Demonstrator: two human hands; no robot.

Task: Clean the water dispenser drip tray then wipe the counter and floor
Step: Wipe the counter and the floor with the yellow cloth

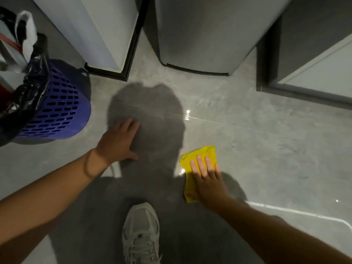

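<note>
Glossy grey floor (247, 141), tiled, with everything resting straight on it.

A yellow cloth (198, 164) lies flat on the tile, pinned under the right hand (207, 180), fingers spread across it. Left of that grip, well apart, the left hand (118, 141) is planted palm-down on bare floor. Nearer the camera than the cloth and between the two arms, a pale shoe (141, 235) stands on the tile. Far left of the grip sits a blue bin (59, 105) with a black liner. Beyond the cloth, three cabinet or appliance bases meet the floor: white (91, 31), grey (200, 35), dark (304, 44). Wet glints show just beside the cloth.
</note>
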